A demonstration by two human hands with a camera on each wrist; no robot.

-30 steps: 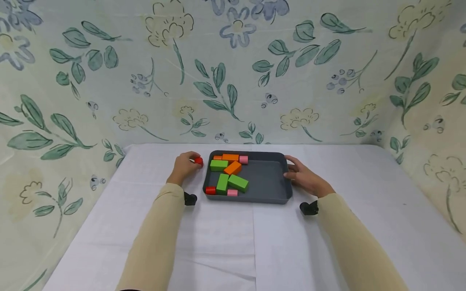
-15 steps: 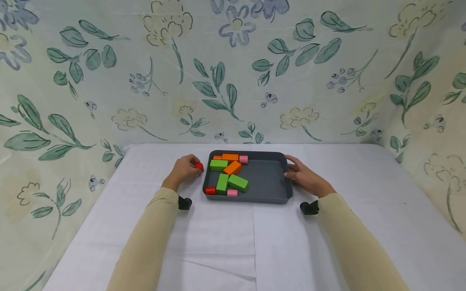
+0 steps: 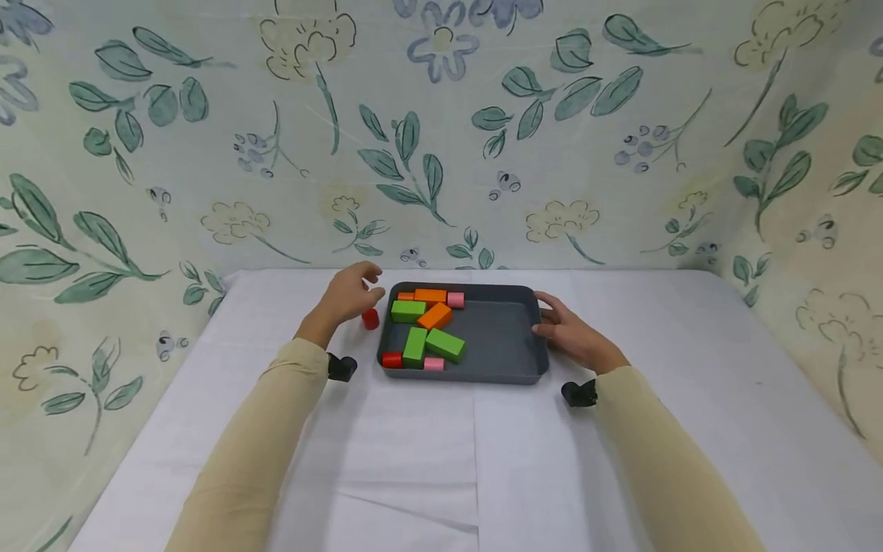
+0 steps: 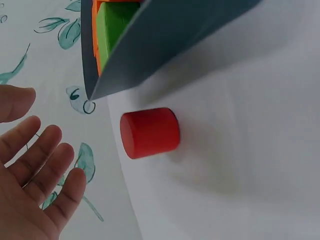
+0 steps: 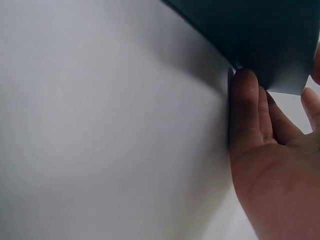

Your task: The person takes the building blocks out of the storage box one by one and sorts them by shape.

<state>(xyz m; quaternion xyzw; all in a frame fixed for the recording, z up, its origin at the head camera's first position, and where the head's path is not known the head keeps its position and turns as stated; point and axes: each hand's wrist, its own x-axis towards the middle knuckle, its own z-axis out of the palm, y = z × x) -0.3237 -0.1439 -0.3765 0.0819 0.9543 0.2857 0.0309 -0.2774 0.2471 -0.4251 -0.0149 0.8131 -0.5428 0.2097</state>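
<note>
A red cylinder (image 3: 370, 319) stands upright on the white cloth, just left of the grey tray (image 3: 503, 337). My left hand (image 3: 350, 293) is raised beside it, fingers apart and loosely bent; in the left wrist view the hand (image 4: 40, 185) holds nothing and is clear of the cylinder (image 4: 150, 133). At the tray's right end, my right hand (image 3: 576, 333) grips the rim, thumb over the edge and fingers against the outer wall. The right wrist view shows those fingers (image 5: 246, 107) touching the wall. Inside the tray, green blocks (image 3: 444, 345) and orange blocks (image 3: 434, 316) lie toward the left.
The tray also holds a red piece (image 3: 392, 359) in its near left corner, plus a pink piece (image 3: 455, 300) at the back and another pink piece (image 3: 434, 363) in front. A floral cloth (image 3: 441, 153) hangs behind the table.
My left hand has let go of the red cylinder and lifted away toward the back, leaving it standing beside the tray. The right hand stays at the tray's right end.
</note>
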